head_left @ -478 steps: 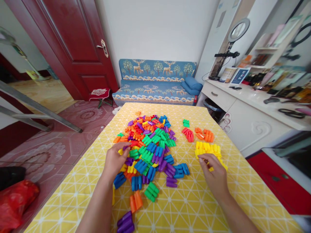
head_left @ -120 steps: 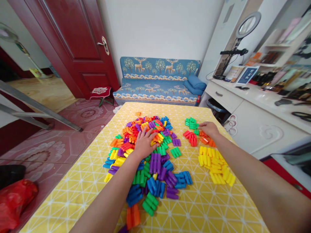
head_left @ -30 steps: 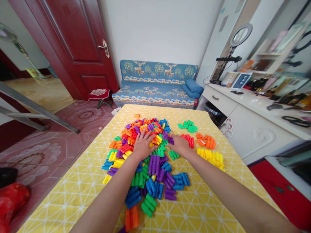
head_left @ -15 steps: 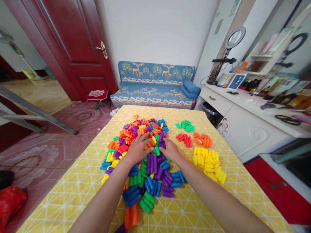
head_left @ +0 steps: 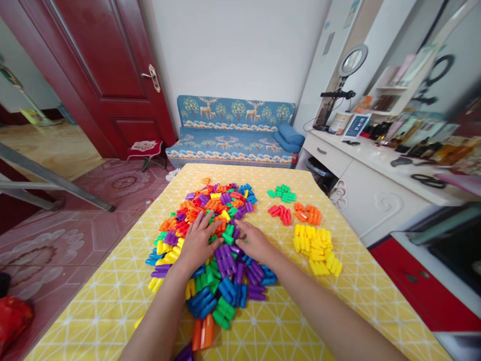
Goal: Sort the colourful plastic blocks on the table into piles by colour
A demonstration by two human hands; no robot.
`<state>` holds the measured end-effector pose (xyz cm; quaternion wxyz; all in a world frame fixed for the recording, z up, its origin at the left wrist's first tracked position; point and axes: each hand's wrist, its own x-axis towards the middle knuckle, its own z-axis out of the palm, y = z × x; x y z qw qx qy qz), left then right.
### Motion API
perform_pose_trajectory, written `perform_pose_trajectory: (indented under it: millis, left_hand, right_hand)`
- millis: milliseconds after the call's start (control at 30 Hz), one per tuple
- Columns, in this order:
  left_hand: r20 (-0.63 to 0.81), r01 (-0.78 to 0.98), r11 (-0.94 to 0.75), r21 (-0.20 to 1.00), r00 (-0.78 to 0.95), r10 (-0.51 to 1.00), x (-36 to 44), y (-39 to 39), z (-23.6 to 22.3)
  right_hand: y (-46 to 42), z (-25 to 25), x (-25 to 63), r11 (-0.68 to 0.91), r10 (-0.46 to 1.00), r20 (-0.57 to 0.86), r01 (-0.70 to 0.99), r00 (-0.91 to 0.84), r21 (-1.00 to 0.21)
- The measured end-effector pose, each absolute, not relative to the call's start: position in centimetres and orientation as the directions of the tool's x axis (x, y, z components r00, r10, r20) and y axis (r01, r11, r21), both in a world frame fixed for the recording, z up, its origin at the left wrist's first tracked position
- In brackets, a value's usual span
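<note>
A big mixed heap of coloured plastic blocks lies on the yellow patterned tablecloth. My left hand rests palm down on the heap, fingers spread. Close beside it, my right hand lies flat on the heap too, its fingers stretched toward a green block. To the right sit sorted groups: green blocks, red blocks, orange blocks and a yellow pile.
A blue deer-print sofa stands behind the table. A red door is at the left, with a metal ladder on the floor. A white dresser with a ring light runs along the right.
My right hand has come back from the sorted piles at the right to the middle of the heap. Both hands have drawn nearer to me over the last second.
</note>
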<state>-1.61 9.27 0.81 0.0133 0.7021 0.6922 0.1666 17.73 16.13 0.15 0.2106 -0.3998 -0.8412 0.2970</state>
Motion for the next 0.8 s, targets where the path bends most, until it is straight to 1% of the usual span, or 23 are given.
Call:
perform_pose_trajectory:
  millis: [33, 100, 167, 233, 300, 367, 500, 600, 667, 800]
  left_hand:
    - [0.214, 0.969, -0.033, 0.244, -0.020, 0.977, -1.6, 9.2, 0.8]
    - [0.211, 0.971, -0.019, 0.237, -0.033, 0.977, -1.6, 9.1, 0.8]
    - [0.207, 0.971, -0.013, 0.237, -0.038, 0.978, -1.5, 9.0, 0.8]
    - [0.205, 0.972, -0.008, 0.237, -0.042, 0.978, -1.4, 9.0, 0.9]
    - [0.211, 0.971, -0.005, 0.238, -0.046, 0.976, -1.4, 9.0, 0.9]
    - [0.228, 0.969, -0.017, 0.248, -0.041, 0.973, -1.4, 9.0, 0.8]
    - [0.293, 0.954, -0.078, 0.289, -0.010, 0.956, -1.8, 9.0, 0.5]
    - [0.318, 0.940, -0.119, 0.320, 0.011, 0.948, -2.3, 9.0, 0.2]
    - [0.319, 0.933, -0.138, 0.331, 0.027, 0.948, -2.6, 8.9, 0.2]
    - [0.306, 0.934, -0.140, 0.329, 0.034, 0.951, -2.8, 8.7, 0.4]
  right_hand:
    - [15.8, 0.1, 18.8, 0.504, 0.809, 0.161, 0.526, -0.565, -0.685]
    - [14.9, -0.5, 21.2, 0.489, 0.852, 0.259, 0.518, -0.454, -0.701]
    - [13.7, -1.4, 23.3, 0.447, 0.892, 0.308, 0.534, -0.331, -0.718]
    - [12.2, -2.5, 24.7, 0.387, 0.922, 0.291, 0.543, -0.257, -0.745]
    - [10.7, -3.5, 24.8, 0.333, 0.942, 0.244, 0.544, -0.232, -0.770]
    - [9.5, -4.0, 23.7, 0.308, 0.948, 0.215, 0.517, -0.233, -0.799]
    - [8.3, -4.4, 19.5, 0.309, 0.945, 0.229, 0.408, -0.232, -0.859]
    - [7.9, -4.6, 16.8, 0.285, 0.948, 0.212, 0.344, -0.235, -0.894]
    - [7.6, -4.6, 16.0, 0.294, 0.939, 0.208, 0.324, -0.274, -0.899]
    - [7.5, -3.6, 16.2, 0.384, 0.879, 0.245, 0.301, -0.410, -0.873]
